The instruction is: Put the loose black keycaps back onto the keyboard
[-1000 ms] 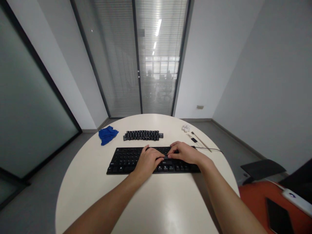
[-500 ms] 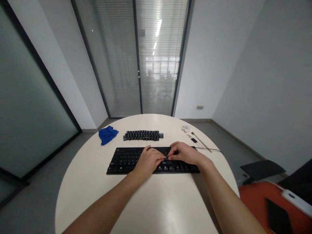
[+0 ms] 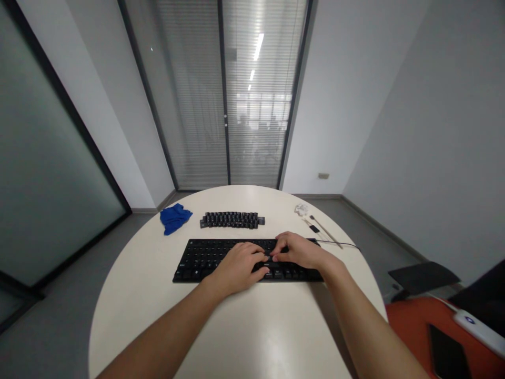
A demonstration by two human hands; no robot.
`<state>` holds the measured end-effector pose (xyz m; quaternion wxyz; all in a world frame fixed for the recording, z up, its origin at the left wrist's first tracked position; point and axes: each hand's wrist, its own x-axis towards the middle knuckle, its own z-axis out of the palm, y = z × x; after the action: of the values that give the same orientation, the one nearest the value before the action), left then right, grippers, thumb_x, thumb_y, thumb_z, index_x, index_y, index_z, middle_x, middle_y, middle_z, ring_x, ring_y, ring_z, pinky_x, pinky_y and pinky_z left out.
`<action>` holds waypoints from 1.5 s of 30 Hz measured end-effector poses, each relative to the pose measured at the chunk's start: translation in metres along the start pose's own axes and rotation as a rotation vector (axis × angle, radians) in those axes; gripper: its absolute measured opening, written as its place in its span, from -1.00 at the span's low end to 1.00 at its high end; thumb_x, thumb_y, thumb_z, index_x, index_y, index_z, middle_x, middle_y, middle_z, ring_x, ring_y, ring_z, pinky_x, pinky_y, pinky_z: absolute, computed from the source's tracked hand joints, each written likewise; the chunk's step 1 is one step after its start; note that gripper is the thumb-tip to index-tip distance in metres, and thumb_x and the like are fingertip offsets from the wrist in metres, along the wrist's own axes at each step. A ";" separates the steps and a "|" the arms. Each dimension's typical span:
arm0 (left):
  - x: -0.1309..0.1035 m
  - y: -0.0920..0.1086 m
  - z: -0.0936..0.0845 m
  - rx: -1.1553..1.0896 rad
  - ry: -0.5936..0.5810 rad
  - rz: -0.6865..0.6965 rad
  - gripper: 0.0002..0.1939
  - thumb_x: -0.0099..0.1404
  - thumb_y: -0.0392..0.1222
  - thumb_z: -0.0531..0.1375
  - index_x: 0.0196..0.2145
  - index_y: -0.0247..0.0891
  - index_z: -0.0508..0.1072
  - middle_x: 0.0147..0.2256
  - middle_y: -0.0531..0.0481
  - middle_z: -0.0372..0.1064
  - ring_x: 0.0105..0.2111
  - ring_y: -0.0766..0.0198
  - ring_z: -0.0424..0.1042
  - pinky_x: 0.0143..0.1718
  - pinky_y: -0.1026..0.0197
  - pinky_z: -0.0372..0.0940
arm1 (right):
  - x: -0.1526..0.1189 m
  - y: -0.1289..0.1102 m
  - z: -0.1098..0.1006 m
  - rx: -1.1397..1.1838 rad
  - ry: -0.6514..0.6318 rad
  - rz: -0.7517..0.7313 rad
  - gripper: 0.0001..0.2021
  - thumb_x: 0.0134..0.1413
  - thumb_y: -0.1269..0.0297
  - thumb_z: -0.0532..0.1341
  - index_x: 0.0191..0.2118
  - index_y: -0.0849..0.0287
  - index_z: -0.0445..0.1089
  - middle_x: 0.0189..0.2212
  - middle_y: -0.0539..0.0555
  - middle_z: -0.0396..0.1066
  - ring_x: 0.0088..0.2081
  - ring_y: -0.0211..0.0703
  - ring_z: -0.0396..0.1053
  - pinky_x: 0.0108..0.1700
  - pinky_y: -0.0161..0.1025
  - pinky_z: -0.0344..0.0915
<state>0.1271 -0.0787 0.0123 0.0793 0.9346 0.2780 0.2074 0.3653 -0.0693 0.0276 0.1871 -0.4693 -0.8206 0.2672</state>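
Observation:
A black keyboard (image 3: 201,258) lies across the round table with its cable running off to the right. My left hand (image 3: 241,267) rests palm down over its middle, fingers stretched out and thumb apart near the front row. Beside it my right hand (image 3: 299,249) has thumb and forefinger drawn together in a pinch at the keys right of centre. Whatever may be between those fingertips is too small to make out. Beyond the keyboard, several loose black keycaps (image 3: 232,220) stand grouped in rows.
A crumpled blue cloth (image 3: 174,218) lies at the back left of the white table (image 3: 134,295). Toward the back right are a crumpled whitish piece (image 3: 301,209), a thin brush (image 3: 326,231) and a small black-ended item (image 3: 314,228). An orange chair (image 3: 410,326) holds a dark phone (image 3: 448,351).
My left hand has shifted slightly toward me, its thumb spreading from the far side down to the front keys. My right hand stays nearly in place, still pinching.

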 end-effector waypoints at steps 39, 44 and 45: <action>-0.018 -0.055 -0.006 0.025 -0.216 -0.258 -0.14 0.35 0.42 -0.09 0.38 -0.22 0.04 0.40 -0.25 -0.13 0.40 -0.13 -0.14 0.35 -0.25 -0.23 | 0.076 -0.009 0.030 -0.541 0.302 0.371 -0.68 0.17 0.30 0.23 0.05 0.05 0.45 -0.17 0.11 0.55 -0.14 -0.04 0.49 -0.15 -0.23 0.31; -0.018 -0.055 -0.004 0.016 -0.189 -0.246 -0.16 0.36 0.38 -0.05 0.36 -0.25 0.08 0.38 -0.29 -0.07 0.39 -0.16 -0.11 0.34 -0.27 -0.21 | 0.086 -0.011 0.034 -0.553 0.281 0.413 -0.74 0.19 0.25 0.24 -0.01 0.08 0.48 -0.20 0.17 0.55 -0.17 0.00 0.49 -0.16 -0.19 0.32; -0.018 -0.055 -0.004 0.013 -0.183 -0.242 -0.16 0.36 0.38 -0.04 0.36 -0.25 0.09 0.38 -0.29 -0.05 0.38 -0.16 -0.10 0.34 -0.27 -0.21 | 0.086 -0.011 0.034 -0.552 0.284 0.418 -0.77 0.20 0.26 0.23 -0.04 0.09 0.48 -0.20 0.18 0.55 -0.17 0.00 0.49 -0.15 -0.20 0.32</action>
<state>0.0843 -0.0428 -0.0046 0.1224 0.9098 0.3816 0.1084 0.2964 -0.0077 0.0127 0.1067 -0.6916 -0.7143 0.0005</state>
